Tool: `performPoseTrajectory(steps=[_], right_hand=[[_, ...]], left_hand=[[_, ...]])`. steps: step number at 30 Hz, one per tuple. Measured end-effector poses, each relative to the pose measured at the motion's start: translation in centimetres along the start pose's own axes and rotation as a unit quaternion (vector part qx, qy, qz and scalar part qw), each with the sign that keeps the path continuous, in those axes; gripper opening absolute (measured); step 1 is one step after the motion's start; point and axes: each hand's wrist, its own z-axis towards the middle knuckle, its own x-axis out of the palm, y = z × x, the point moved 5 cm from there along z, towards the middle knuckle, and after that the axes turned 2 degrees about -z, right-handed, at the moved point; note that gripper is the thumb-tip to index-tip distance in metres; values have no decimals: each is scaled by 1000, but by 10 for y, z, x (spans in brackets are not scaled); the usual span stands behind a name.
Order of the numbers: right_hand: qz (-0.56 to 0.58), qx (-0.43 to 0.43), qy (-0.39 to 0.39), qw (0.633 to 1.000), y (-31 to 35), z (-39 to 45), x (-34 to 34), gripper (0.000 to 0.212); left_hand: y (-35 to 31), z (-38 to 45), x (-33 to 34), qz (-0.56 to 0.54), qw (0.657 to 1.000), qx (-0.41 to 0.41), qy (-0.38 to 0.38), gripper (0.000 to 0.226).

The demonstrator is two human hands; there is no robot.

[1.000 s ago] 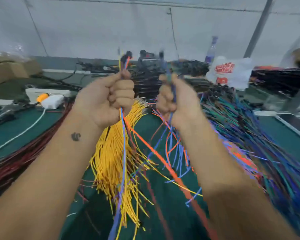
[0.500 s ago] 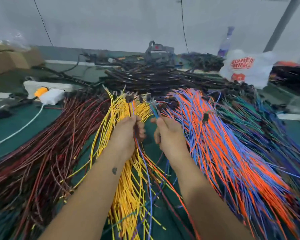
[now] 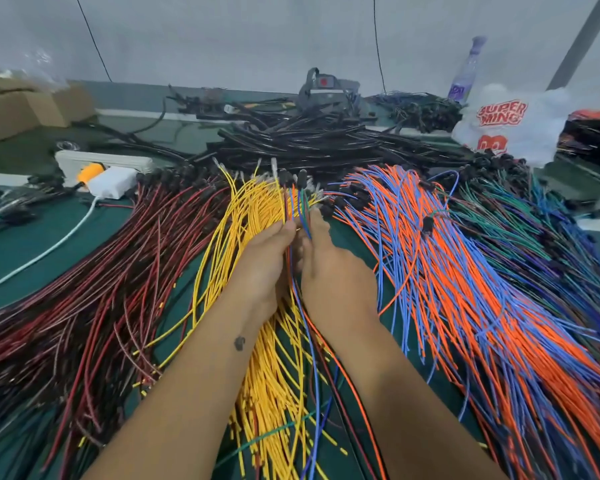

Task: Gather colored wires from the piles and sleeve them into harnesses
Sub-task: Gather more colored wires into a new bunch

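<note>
My left hand (image 3: 262,261) and my right hand (image 3: 333,271) meet over the green mat, side by side, and both hold one small gathered bundle of wires (image 3: 300,202): blue, green, orange and dark strands with black connectors at the far tips. Their tails run back between my forearms. Under my left hand lies the yellow wire pile (image 3: 271,375). A red and dark wire pile (image 3: 94,289) fans out to the left. An orange and blue pile (image 3: 465,289) fans out to the right, with a green, purple and blue pile (image 3: 541,230) beyond it.
A heap of black sleeving tubes (image 3: 309,140) lies behind the piles. A white power strip and adapter (image 3: 108,174) sit at the left, cardboard boxes (image 3: 21,109) farther back. A white plastic bag (image 3: 506,123) and a bottle (image 3: 465,74) stand at the right rear.
Both hands came down from face height and moved forward to the table, closing together. The separate strands each hand held are now joined in one bundle above the yellow pile.
</note>
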Motion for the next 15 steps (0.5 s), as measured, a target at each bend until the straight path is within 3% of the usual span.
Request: performPoseTrajectory(steps=[5,8,10,12,15], right_hand=[[-61,-39,5,997,9,-2,3,60],[-5,-76,-42,996,12,-3,-2,55],[82,-53,-58,994,9,-1,-5,50],[213,31,-50,975,-4,2,-1,48],[432,148,-11,890,-24,10,9,36]], left_hand=[[-1,-4,0,20,1000,-17,16,29],[0,-3,-3,-54,998,-37,-24,18],[-1,-4,-5,-103,993,-31,-43,16],[-3,-3,-7,-114,993,-23,-30,25],[-3,-4,-2,-117,988,-59,76,22]])
